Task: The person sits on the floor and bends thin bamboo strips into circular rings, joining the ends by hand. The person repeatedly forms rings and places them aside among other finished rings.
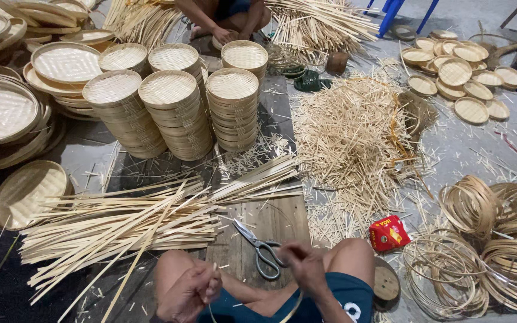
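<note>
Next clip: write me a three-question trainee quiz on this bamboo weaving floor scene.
1. True or false: the metal scissors lie shut on the wooden board.
2. What do the left hand and right hand hold between them?
A. a thin bamboo strip
B. a woven tray
C. a red packet
3. Fill in: the small red packet lies beside the person's ____ knee.

Key: 1 false, the blades are open; 2 A; 3 right.

Stacks of round woven bamboo trays (175, 110) stand toward the floor's far left. Short bamboo offcuts (354, 137) heap at the middle. Coiled bamboo hoops (492, 239) fill the near right corner, a red packet (389, 233) just beside them.
</note>
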